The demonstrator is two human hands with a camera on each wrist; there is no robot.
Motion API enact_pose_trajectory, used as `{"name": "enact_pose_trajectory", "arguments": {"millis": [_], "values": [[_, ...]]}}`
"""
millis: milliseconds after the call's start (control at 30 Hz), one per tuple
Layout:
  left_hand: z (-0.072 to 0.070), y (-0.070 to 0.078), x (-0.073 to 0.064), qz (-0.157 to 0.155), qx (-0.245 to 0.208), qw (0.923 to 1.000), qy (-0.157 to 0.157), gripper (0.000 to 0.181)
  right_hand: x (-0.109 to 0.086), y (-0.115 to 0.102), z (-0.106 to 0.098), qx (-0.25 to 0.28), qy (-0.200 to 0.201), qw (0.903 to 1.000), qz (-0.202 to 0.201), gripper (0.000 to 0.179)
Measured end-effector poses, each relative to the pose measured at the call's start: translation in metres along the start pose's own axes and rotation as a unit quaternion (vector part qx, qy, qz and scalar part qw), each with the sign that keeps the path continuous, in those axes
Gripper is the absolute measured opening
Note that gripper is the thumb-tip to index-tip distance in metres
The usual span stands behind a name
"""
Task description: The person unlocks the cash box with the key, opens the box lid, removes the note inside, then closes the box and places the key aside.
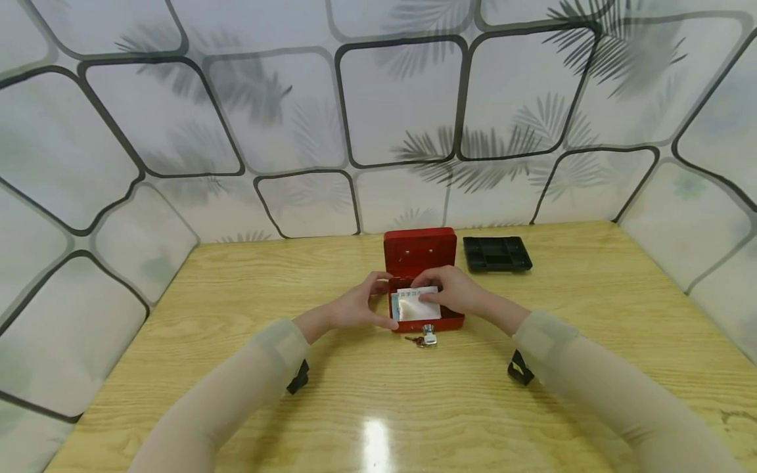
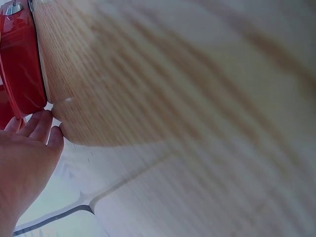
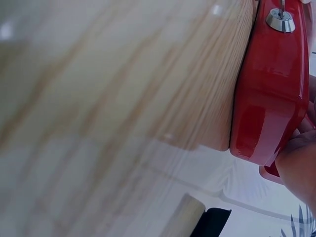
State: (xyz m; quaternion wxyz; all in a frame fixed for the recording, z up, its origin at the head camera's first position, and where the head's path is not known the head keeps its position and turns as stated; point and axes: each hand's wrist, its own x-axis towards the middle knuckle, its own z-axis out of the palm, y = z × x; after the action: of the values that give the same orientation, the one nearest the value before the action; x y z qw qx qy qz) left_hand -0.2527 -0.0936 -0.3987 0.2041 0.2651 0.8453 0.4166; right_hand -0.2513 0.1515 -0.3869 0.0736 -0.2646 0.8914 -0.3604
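Note:
A red cash box (image 1: 408, 326) stands with its lid (image 1: 420, 253) raised on the wooden table. In it lies a small white notepad (image 1: 416, 310) with a row of dark marks along its top edge, a pale blue sheet (image 1: 395, 307) showing at its left. My right hand (image 1: 455, 289) reaches over the box and pinches the pad's upper right part, thumb on its face. My left hand (image 1: 361, 305) holds the box's left end, thumb at the front corner and fingers near the back. A silver lock (image 1: 428, 336) with keys (image 1: 414, 339) sits at the box front.
A black compartment tray (image 1: 498, 254) lies on the table (image 1: 284, 276), right of the lid. Behind the table hangs a patterned fabric wall (image 1: 402, 98), which also runs along both sides.

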Motion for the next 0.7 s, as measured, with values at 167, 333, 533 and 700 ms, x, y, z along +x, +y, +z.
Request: {"name": "enact_pose_trajectory", "arguments": {"millis": [167,333,533,700], "values": [[0.000,0.000,0.000,-0.002,-0.002,1.0000,-0.001,0.087,0.000,0.000,0.001,0.003,0.001,1.0000,-0.007,0.020],[0.001,-0.001,-0.001,-0.006,-0.005,1.0000,0.000,0.087,-0.002,0.000,0.002,0.014,0.014,0.9996,-0.020,0.020],[0.000,-0.001,-0.002,-0.004,-0.012,0.9999,-0.002,0.086,-0.004,0.000,-0.001,0.049,0.054,0.9970,-0.025,0.020],[0.000,0.000,-0.001,-0.003,-0.008,1.0000,0.001,0.086,-0.005,-0.003,-0.012,0.055,0.097,0.9935,-0.024,0.020]]}}
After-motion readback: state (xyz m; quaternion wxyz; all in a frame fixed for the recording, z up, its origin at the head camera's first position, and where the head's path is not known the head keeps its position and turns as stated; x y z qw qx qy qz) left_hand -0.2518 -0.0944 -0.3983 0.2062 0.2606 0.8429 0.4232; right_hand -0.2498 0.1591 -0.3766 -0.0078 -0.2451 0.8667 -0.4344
